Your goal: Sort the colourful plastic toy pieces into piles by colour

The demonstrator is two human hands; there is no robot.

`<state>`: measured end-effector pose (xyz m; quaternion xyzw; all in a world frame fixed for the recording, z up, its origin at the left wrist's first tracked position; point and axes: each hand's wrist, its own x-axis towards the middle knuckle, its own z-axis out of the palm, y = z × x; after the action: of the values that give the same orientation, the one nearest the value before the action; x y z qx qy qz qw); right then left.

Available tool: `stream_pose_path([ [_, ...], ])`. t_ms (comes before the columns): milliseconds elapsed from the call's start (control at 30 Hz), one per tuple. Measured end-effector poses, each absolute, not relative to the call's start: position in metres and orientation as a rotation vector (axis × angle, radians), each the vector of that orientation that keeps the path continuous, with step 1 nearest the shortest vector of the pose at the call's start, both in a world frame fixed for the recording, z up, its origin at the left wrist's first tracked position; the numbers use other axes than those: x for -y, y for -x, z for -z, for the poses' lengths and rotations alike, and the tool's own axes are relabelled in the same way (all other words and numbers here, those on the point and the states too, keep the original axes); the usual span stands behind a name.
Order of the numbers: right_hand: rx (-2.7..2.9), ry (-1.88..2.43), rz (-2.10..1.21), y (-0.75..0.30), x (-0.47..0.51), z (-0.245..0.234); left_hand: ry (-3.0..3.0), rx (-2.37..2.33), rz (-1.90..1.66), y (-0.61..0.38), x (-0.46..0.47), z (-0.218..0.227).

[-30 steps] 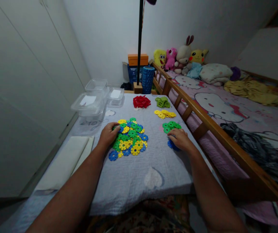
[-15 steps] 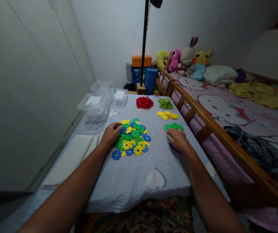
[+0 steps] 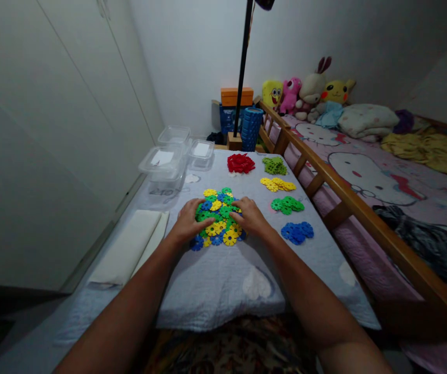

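A mixed heap of notched plastic discs (image 3: 219, 227) in blue, green and yellow lies in the middle of the cloth. My left hand (image 3: 189, 220) rests against the heap's left side, thumb stretched over the discs and apart from the fingers. On the opposite side my right hand (image 3: 250, 215) touches the heap's edge, its thumb and fingers spread. Neither hand visibly holds a disc. Sorted piles stand to the right: blue discs (image 3: 297, 232), green discs (image 3: 287, 205), yellow discs (image 3: 277, 184), light green pieces (image 3: 274, 165) and red pieces (image 3: 241, 163).
Clear plastic containers (image 3: 165, 174) stand at the back left, some with white paper on their lids. A folded white cloth (image 3: 128, 249) lies at the left. A wooden bed rail (image 3: 332, 197) runs along the right side. A lamp pole (image 3: 242, 72) rises behind the table.
My right hand has moved left from the green and blue piles to the mixed heap, uncovering the blue pile. My left thumb now reaches over the heap. The view has shifted slightly.
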<state>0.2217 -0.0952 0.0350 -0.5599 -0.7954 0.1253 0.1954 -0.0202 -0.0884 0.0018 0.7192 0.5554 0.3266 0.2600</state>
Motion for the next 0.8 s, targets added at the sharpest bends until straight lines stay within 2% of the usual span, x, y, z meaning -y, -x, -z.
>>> stream_pose_path([
  [233, 2.163, 1.582, -0.378, -0.206, 0.086, -0.024, -2.254, -1.545, -0.63, 0.021, 0.108, 0.014],
  [367, 2.069, 1.53, -0.437, -0.209, 0.085, -0.024, -2.318, -1.574, -0.603, 0.013, 0.114, 0.018],
  [633, 1.746, 1.461, -0.763, -0.227, 0.08, -0.026, -2.357, -1.6, -0.64, 0.005, 0.118, 0.012],
  [800, 1.556, 1.499, -0.63, -0.283, 0.068, -0.043, -2.37, -1.59, -0.663, 0.005, 0.116, 0.009],
])
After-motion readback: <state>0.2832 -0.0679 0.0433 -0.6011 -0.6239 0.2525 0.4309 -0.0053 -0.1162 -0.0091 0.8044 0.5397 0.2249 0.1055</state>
